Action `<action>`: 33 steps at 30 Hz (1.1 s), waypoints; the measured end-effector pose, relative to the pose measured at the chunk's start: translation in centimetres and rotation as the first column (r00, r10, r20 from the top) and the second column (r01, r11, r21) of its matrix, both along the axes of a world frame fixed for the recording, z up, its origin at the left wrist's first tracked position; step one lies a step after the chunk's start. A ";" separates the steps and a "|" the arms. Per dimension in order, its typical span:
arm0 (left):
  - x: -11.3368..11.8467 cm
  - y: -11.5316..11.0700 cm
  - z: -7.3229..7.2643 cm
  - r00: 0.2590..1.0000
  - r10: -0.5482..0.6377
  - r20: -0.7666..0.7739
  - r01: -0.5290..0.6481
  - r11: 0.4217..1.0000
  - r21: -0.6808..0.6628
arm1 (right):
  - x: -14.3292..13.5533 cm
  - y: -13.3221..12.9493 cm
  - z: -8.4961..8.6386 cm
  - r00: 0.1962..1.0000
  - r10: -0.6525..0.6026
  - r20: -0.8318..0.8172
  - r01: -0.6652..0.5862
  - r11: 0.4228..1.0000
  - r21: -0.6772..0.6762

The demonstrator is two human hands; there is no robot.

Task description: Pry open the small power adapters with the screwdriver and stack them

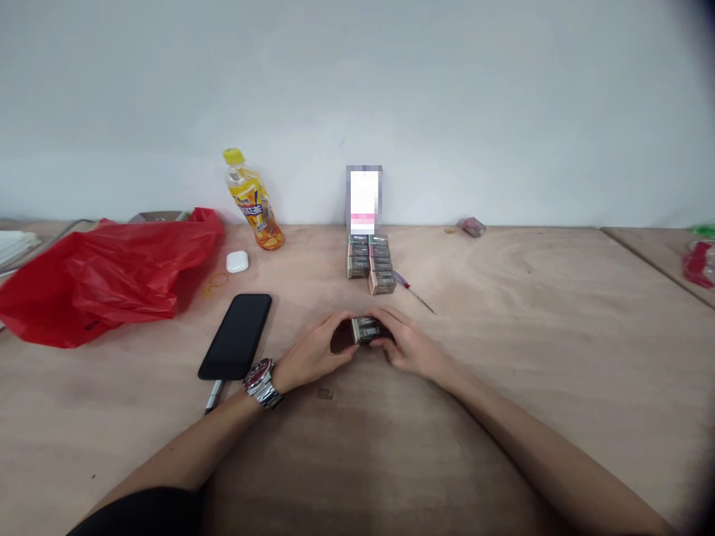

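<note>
A small, box-shaped clear plastic case [366,330] with a pale end is held just above or on the table in front of me; its contents look dark and I cannot make them out. My left hand [313,348] pinches its left side between thumb and fingers, a metal watch on the wrist. From the right, my right hand [410,344] closes its fingers and thumb around the other end. Beyond my hands, similar small cases stand in two rows, a left row [357,266] and a right row [383,281]. Beside them lies a thin screwdriver [418,298].
A red plastic bag [123,275] spreads at the left. Near it are a yellow-capped drink bottle [254,201], a white earbud case [237,261] and a black phone [234,339]. A blurred-out upright device [364,197] leans by the wall. One more case [474,227] lies back right.
</note>
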State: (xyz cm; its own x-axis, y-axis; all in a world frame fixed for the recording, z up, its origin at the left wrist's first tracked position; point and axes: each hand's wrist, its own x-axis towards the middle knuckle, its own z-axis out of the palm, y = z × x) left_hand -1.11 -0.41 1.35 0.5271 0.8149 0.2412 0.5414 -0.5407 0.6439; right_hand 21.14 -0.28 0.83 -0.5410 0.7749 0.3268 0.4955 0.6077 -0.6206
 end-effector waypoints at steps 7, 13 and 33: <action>0.2 -0.2 -0.1 0.998 0.051 -0.019 -0.051 0.998 0.020 | 0.1 0.0 -0.4 0.999 -0.020 0.030 0.020 1.000 0.008; 0.1 -0.3 0.0 0.999 0.035 -0.020 -0.034 0.998 0.044 | 0.1 -0.1 0.1 1.000 -0.020 0.020 0.020 1.000 0.012; 0.2 -0.4 0.0 0.999 0.018 -0.028 -0.016 0.997 0.082 | 0.1 -0.4 0.4 0.997 -0.056 0.058 0.057 0.998 -0.015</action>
State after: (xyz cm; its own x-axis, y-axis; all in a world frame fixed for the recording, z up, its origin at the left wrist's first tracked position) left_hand -0.89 -0.83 1.38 0.5212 0.8019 0.2922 0.5681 -0.5814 0.5824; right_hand 21.20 -0.68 1.21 -0.5135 0.8099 0.2835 0.5637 0.5675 -0.6002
